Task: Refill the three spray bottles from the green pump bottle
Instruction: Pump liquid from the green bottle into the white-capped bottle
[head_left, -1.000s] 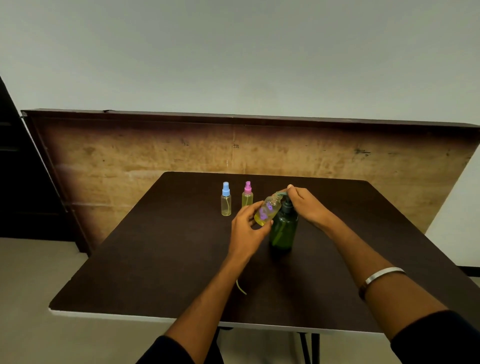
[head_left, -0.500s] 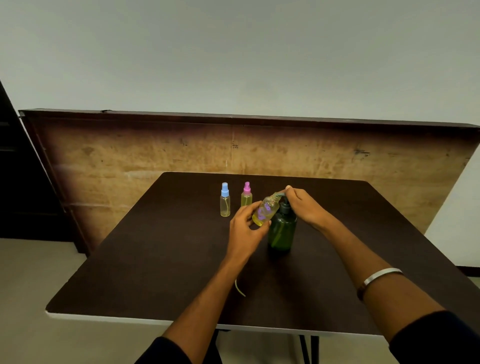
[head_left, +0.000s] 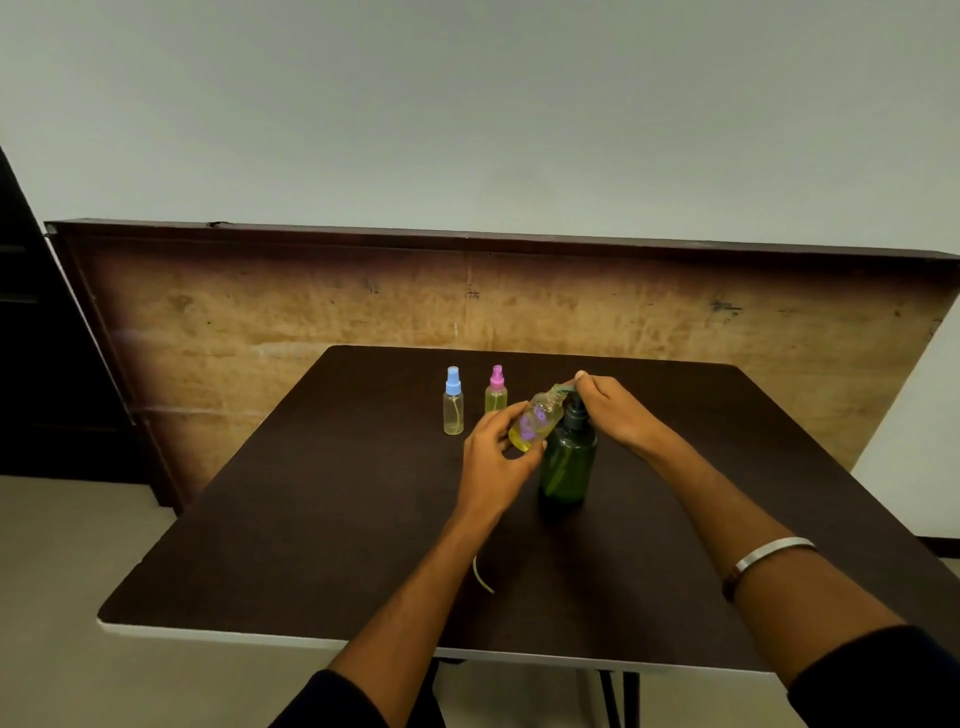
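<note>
Change over the last second is slight. Half a second ago the whole scene sat a little to the left and higher in view; the table (head_left: 311, 519) and everything on it now lie back where they were a second ago, which points to a small head movement. The left hand (head_left: 493, 460), clasping the tilted spray bottle (head_left: 537, 421), and the right hand (head_left: 615, 410), curled over the pump bottle (head_left: 567, 462), show no clear displacement against each other. Any change in the spray bottle's liquid level is too small to tell.
</note>
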